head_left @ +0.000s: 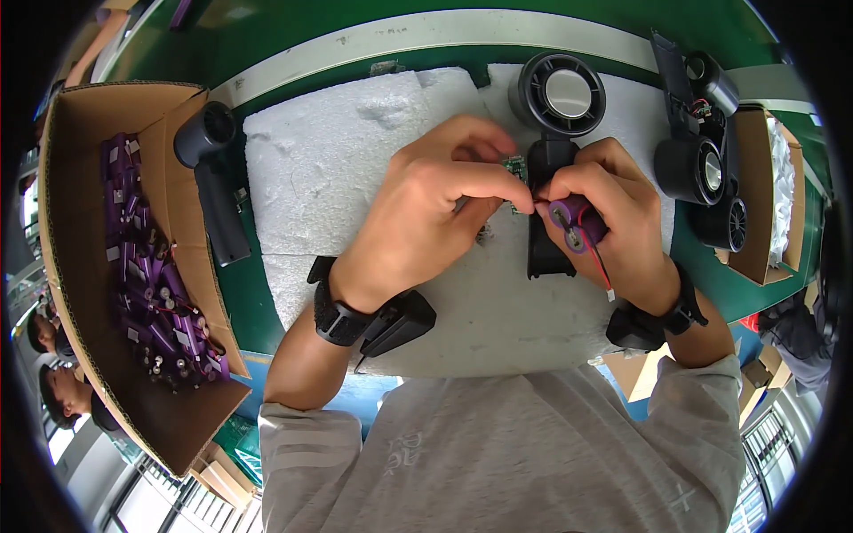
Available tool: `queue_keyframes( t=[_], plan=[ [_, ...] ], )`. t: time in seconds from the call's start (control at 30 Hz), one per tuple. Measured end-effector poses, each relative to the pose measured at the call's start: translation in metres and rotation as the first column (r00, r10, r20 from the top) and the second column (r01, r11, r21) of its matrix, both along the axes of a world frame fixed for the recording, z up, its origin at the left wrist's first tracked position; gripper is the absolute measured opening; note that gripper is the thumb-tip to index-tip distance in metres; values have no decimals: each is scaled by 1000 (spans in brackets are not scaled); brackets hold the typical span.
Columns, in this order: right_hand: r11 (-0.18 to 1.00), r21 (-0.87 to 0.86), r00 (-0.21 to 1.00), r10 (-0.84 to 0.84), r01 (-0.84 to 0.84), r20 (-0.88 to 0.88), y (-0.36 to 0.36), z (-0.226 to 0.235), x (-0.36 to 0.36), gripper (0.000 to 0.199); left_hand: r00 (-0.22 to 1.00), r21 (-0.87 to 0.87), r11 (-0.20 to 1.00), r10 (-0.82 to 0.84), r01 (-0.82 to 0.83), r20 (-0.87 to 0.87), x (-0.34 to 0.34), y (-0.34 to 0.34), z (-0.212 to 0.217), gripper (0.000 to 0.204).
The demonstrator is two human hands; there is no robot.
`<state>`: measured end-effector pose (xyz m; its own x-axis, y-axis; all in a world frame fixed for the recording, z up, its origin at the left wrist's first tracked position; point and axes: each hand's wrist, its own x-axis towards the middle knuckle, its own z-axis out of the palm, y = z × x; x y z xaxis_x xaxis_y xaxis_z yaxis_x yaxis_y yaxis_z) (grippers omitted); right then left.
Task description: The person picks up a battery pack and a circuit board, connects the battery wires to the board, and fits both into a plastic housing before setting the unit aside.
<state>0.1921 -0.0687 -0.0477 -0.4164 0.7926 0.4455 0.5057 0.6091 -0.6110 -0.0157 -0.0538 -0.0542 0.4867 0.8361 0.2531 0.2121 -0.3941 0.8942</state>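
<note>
My right hand (613,209) grips a purple cylindrical battery (576,222) with a red wire (597,258) trailing down toward my wrist. My left hand (435,195) pinches at a small green circuit board (514,165) and the wire end, right beside the battery. Both hands hover over a black handheld fan body (549,169) lying on a white foam sheet (346,169), its round fan head (562,93) pointing away from me. Both wrists wear black bands.
A cardboard box (84,115) on the left holds several purple batteries (151,293). One black fan body (213,178) lies beside it. More black fan parts (697,151) and a second cardboard box (755,213) sit on the right. The bench top is green.
</note>
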Motion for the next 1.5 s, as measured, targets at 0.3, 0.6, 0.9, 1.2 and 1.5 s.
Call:
queue_keyframes(
  t=[0.3,0.6,0.9,1.2,1.5],
  plan=[
    [993,11,992,119,-119,-34,2,-2,19,30,998,-161,986,-30,38,51,16,-11,11,32],
    [978,-207,946,-40,-29,-321,-2,-3,28,20,997,-187,981,56,-44,59,20,-12,8,32],
    [703,-710,901,-285,-37,-328,-16,24,15,22,1000,-162,987,-17,17,-1,14,-11,13,28],
    [996,-87,999,-5,9,41,-18,4,8,14,986,-205,977,-28,62,162,15,-11,10,22],
    [995,97,997,-42,35,66,-10,19,-6,17,1000,13,1000,9,-9,-17,5,-3,22,18]
  ],
)
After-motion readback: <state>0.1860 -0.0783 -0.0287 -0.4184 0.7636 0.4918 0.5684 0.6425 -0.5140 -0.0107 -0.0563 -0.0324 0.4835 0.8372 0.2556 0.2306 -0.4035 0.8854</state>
